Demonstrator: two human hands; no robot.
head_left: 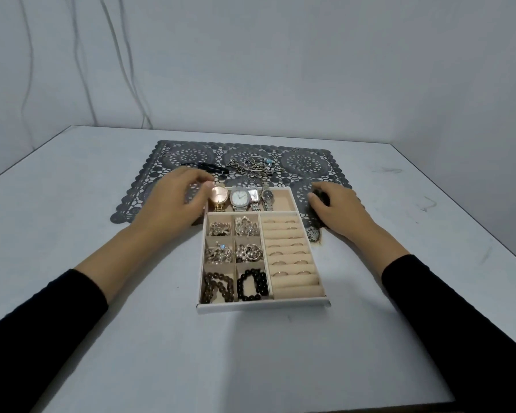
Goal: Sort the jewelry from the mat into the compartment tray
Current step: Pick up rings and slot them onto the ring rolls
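Note:
A white compartment tray point(262, 306) sits on the table, its far end overlapping a grey lace mat point(304, 162). Its far compartment holds several watches. My left hand point(176, 201) is curled at the tray's far left corner, thumb and fingers at the edge of a rose-gold watch point(219, 195) lying there. My right hand point(337, 210) rests on the mat right of the tray, fingers loosely curled, holding nothing I can see. A tangle of silver jewelry point(252, 166) and a black piece point(204, 168) lie on the mat behind the tray.
Small compartments hold silver pieces and dark bead bracelets point(252, 284); ring rolls point(289, 254) fill the right side. A small silver piece point(312, 234) lies on the mat's near edge beside the tray. Walls stand close behind and to the right of the white table point(251, 353).

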